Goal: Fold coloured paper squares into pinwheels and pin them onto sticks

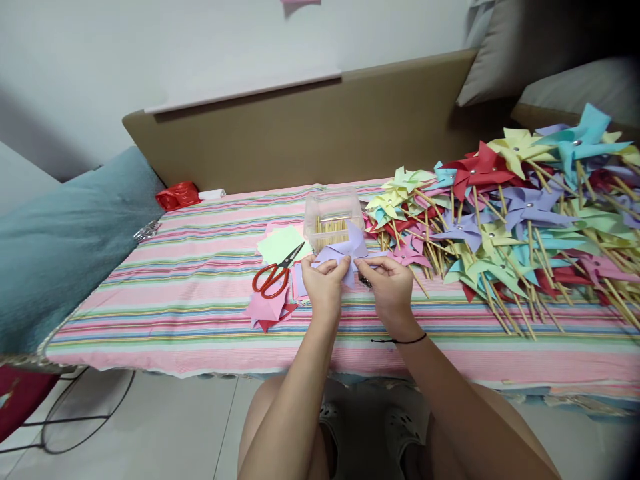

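Observation:
A light purple paper pinwheel (354, 244) is held between my two hands, its blades folded in. My left hand (326, 283) pinches it from the left with thumb and fingers. From the right, my right hand (389, 283) grips its edge near the middle. No stick shows on this pinwheel. Right behind it stands a clear plastic box (325, 203) holding many thin wooden sticks (333, 228). Beside my left hand lie red-handled scissors (275, 273) on cut paper pieces, pale green (283, 245) behind and pink (267, 305) in front. A small dark object (365, 280) is partly hidden by my right hand.
Finished pinwheels on sticks (530, 207) in many colours are heaped on the right. A striped cloth (175, 300) covers the seat. At the far left are a red plastic bag (177, 196), a white item (212, 194) and a blue cushion (75, 233).

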A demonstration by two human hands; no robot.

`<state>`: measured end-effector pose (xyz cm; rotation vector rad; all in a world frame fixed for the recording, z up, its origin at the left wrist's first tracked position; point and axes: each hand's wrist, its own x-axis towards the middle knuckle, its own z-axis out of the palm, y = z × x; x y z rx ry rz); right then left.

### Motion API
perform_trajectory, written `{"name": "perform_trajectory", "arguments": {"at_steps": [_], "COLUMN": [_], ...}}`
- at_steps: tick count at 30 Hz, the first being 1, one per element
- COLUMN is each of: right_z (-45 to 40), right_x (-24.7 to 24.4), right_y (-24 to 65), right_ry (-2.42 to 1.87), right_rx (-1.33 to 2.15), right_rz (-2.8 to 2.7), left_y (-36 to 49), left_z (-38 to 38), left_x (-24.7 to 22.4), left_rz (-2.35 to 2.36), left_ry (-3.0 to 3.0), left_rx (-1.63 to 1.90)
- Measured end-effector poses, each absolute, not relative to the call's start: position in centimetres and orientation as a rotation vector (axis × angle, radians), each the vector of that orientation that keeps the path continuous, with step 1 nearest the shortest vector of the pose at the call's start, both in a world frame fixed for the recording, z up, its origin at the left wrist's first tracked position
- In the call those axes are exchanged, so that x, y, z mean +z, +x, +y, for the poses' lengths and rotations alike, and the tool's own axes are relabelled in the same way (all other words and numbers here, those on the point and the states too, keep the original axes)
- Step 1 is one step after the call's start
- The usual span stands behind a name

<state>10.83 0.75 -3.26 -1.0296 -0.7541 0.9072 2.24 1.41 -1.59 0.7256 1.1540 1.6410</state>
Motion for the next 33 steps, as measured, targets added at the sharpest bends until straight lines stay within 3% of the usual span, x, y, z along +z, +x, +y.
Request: {"name": "perform_trajectory", "arguments": {"at_steps": [33], "right_z": [0.56], "right_x": [-3.03], "right_y": [10.38], "right_ry": [-1.017], "right_rx": [0.916], "right_rz": [-0.73], "left_y": [2.38], "left_z": [1.26], "left_x": [-1.65], "left_rz": [1.146], "left_ry": [0.668], "left_rx": [1.642]}}
